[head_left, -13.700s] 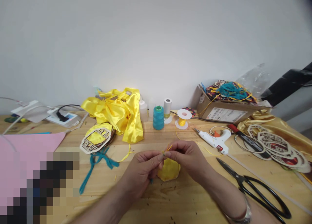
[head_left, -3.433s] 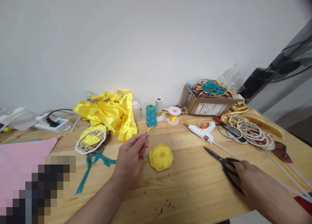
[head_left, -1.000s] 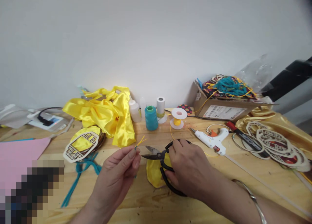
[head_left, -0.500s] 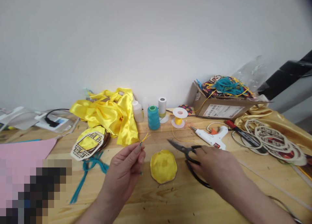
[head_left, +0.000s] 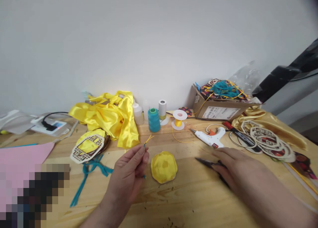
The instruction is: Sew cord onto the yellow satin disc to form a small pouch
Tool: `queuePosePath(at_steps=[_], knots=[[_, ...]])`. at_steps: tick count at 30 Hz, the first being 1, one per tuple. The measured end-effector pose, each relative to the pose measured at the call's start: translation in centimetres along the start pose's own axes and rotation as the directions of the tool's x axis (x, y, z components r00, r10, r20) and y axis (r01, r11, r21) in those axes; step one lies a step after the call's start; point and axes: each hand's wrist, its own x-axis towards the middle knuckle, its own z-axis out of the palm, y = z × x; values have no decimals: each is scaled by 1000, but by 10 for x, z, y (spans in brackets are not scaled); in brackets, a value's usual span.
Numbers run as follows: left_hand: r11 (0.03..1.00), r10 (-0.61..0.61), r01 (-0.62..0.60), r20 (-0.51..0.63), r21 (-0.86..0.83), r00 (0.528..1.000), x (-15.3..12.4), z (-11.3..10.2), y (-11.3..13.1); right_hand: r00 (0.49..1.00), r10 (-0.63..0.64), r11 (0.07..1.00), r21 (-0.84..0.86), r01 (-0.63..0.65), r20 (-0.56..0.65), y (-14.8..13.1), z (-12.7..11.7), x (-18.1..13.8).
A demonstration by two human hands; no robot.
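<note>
My left hand (head_left: 130,166) is closed in a pinch on a knotted cord (head_left: 149,139); its thin yellow ends stick up above the fingertips, and a bit of teal shows at the knot and below the hand. Lower on the right, my right hand (head_left: 244,173), smeared by motion, is on a pair of black-handled scissors (head_left: 205,162). The blades point left and look together; the hand mostly hides the handles. Between the hands lies a rounded yellow satin-covered piece (head_left: 164,167) on the wooden table.
Behind stand a teal thread cone (head_left: 154,121) and a spool of yellow cord (head_left: 178,122). A white glue gun (head_left: 210,137) lies near my right hand. Yellow satin (head_left: 106,117), teal strands (head_left: 84,178) and cut-out wooden pieces (head_left: 86,147) are left; a full cardboard box (head_left: 221,110) is back right.
My right hand has moved right and slightly down with the scissors, away from the yellow piece, and the blades have come together. My left hand keeps its pinch. The view has shifted slightly.
</note>
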Motion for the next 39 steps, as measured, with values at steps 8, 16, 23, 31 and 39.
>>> queuePosePath(at_steps=[8, 16, 23, 31, 39], knots=[[998, -54, 52, 58, 33, 997, -9, 20, 8, 866, -328, 262, 917, -300, 377, -83, 33, 64], [997, -58, 58, -7, 55, 998, 2, 20, -7, 892, -267, 380, 891, -249, 364, -80, 56, 63], [966, 18, -5, -48, 258, 999, 11, 9, -7, 943, -332, 810, 515, 281, 7, -75, 53, 51], [733, 60, -165, 179, 660, 982, 5, 9, -10, 795, -597, 772, 192, 606, -105, -69, 20, 57], [785, -189, -99, 387, 612, 903, 0, 9, -7, 921, -333, 663, 745, 78, 200, -47, 19, 81]])
